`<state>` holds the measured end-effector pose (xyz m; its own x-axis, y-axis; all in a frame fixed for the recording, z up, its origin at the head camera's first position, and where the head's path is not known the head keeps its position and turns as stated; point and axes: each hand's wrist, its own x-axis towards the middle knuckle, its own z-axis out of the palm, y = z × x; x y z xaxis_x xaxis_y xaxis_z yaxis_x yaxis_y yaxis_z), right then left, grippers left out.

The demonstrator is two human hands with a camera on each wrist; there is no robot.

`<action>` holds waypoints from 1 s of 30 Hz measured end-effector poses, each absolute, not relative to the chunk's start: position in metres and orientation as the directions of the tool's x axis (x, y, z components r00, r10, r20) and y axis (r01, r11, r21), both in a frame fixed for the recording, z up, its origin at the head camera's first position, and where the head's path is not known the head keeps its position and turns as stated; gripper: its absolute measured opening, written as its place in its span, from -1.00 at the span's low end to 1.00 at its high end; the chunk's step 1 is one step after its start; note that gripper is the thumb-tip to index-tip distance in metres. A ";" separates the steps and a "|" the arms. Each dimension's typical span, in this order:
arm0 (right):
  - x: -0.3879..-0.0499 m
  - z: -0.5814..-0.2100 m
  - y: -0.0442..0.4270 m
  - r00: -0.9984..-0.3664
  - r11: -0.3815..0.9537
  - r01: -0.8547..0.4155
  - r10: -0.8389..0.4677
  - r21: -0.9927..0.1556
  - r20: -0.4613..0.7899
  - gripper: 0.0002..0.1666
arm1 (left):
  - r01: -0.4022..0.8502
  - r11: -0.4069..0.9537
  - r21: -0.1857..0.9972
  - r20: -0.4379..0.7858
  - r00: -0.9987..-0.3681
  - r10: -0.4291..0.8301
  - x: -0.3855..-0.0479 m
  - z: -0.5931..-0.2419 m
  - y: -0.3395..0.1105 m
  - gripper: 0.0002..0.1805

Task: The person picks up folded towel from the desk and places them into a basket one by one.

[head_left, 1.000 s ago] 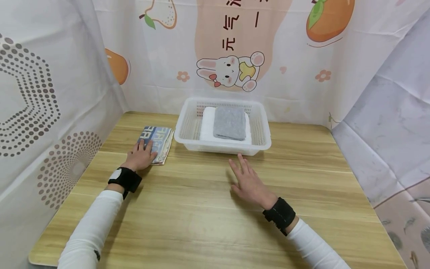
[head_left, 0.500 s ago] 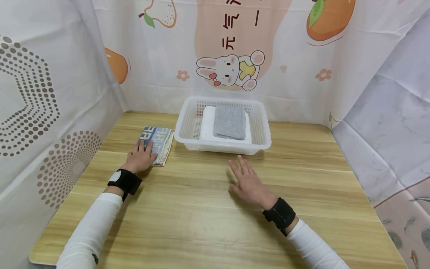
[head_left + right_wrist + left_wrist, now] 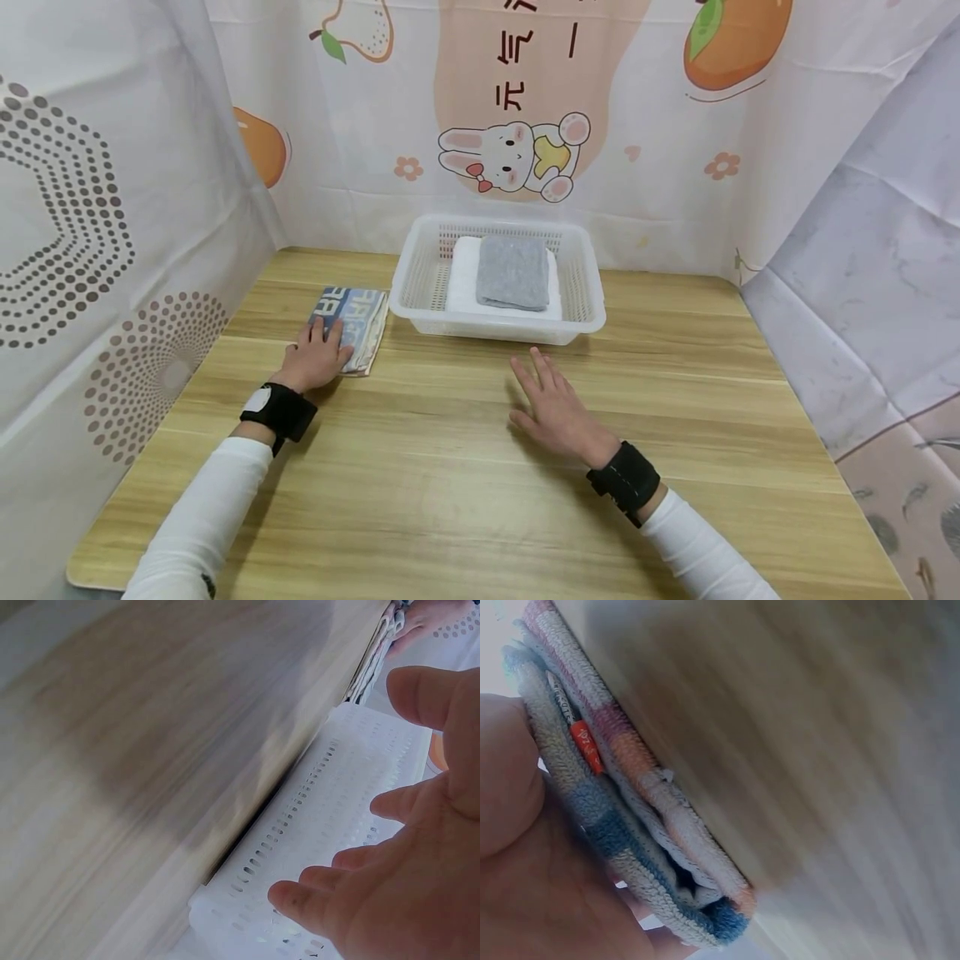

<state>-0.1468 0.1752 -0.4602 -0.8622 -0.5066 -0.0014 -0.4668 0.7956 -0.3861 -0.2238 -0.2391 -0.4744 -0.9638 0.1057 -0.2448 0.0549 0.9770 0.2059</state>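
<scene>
A folded blue and white towel (image 3: 367, 321) lies on the table left of the basket. My left hand (image 3: 313, 358) rests on its left part with the fingers spread and fairly straight. Seen from the left wrist, the towel (image 3: 641, 851) shows folded layers, striped edges and a small red label, with the palm against its upper face. My right hand (image 3: 558, 412) hovers just in front of the white plastic basket (image 3: 495, 328), fingers spread, holding nothing. Inside that basket a folded grey towel (image 3: 513, 273) sits on a folded white one (image 3: 462, 283).
The wood-grain table (image 3: 450, 483) carries the basket at its back edge, close to a printed curtain (image 3: 337, 125). Hanging fabric also borders the left and right sides. Both wrists wear black straps.
The blue and white towel has slid slightly toward me under my left hand, which has shifted back a little with it. My right hand is almost still.
</scene>
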 end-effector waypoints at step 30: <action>-0.144 -0.465 0.177 -0.861 0.796 -0.469 -0.508 -0.383 -0.003 -0.03 | 0.005 0.992 0.125 -0.279 -0.960 0.040 -0.204 -0.465 -0.217 -0.24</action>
<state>-0.1437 0.1769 -0.4646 -0.8612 -0.5083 -0.0032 -0.4686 0.7962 -0.3827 -0.2043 -0.2175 -0.4653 -0.9596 0.0395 -0.2786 0.0045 0.9921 0.1252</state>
